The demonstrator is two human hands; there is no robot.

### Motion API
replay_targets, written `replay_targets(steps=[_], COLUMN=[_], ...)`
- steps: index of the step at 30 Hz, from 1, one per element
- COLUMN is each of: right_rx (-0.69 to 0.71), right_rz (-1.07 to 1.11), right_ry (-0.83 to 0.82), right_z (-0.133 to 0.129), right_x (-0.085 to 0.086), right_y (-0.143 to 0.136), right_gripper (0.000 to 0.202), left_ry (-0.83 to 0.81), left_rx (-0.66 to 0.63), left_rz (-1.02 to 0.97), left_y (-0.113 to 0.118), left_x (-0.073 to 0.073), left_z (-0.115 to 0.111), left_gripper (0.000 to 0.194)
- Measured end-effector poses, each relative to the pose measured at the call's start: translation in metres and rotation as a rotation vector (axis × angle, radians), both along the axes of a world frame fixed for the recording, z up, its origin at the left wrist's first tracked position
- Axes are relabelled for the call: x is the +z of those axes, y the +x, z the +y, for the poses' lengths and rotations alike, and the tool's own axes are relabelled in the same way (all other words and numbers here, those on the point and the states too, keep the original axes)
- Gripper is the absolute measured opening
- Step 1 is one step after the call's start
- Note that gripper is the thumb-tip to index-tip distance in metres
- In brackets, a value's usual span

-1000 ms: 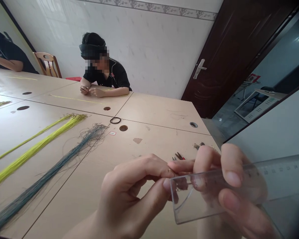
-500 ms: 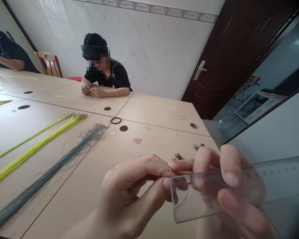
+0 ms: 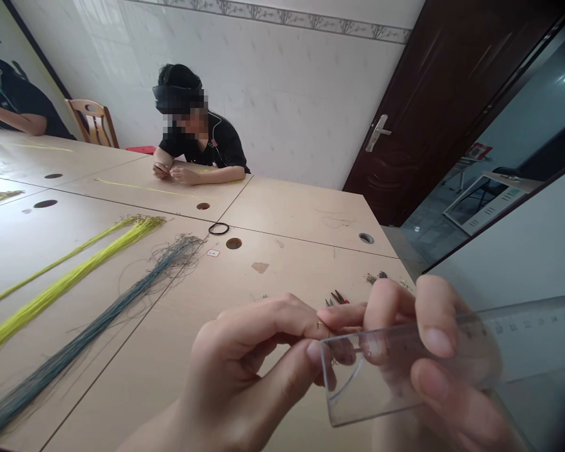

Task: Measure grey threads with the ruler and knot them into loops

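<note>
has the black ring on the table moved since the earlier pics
No. The black ring lies just left of and beyond the nearest table hole, the same place as in both earlier pictures.

Some parts not possible to see
The left fingers (image 3: 314, 353) hide most of a small metal piece (image 3: 319, 324). The clear ruler (image 3: 358, 405) is cut by the right edge. The writing on the label (image 3: 213, 253) is too small to read.

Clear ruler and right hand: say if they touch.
Touching. The head view shows the right hand gripping the clear ruler, a fingertip over its near face, other fingers behind it.
</note>
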State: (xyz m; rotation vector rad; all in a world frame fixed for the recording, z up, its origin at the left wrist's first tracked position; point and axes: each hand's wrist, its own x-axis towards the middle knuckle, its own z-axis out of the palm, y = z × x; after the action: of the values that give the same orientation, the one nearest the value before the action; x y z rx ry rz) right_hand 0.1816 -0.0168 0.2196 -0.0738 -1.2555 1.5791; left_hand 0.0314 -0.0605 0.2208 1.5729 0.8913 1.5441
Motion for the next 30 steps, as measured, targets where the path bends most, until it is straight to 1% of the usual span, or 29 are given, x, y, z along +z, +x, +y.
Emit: replay_targets(steps=[3, 7, 12, 23, 30], right_rx=[0.016, 0.002, 0.040, 0.038, 0.004], right_rz=[0.006, 0.001, 0.007, -0.014, -0.021], right_ry=[0.003, 0.002, -0.012, -0.011, -0.013], right_z=[0.0009, 0.0017, 0.0016, -0.0002, 0.0002], right_x=[0.0020, 0.0028, 0.0029, 0.0043, 0.0054], right_y=[-0.0007, -0.0011, -0.0026, 0.0013, -0.0045], right_gripper=[0.016, 0.017, 0.018, 0.023, 0.025], left_ry=[-0.008, -0.002, -0.003, -0.008, 0.004], left_rx=[0.005, 0.005, -0.016, 0.008, -0.018], left_rz=[-0.015, -0.007, -0.008, -0.015, -0.025], left_y=[0.0005, 0.0013, -0.0003, 0.0012, -0.0018], left_x=[0.0009, 0.0004, 0.0008, 0.0015, 0.0004], left_z=[-0.0002, -0.0013, -0.0024, -0.0006, -0.0010], left_gripper=[0.017, 0.017, 0.016, 0.015, 0.016])
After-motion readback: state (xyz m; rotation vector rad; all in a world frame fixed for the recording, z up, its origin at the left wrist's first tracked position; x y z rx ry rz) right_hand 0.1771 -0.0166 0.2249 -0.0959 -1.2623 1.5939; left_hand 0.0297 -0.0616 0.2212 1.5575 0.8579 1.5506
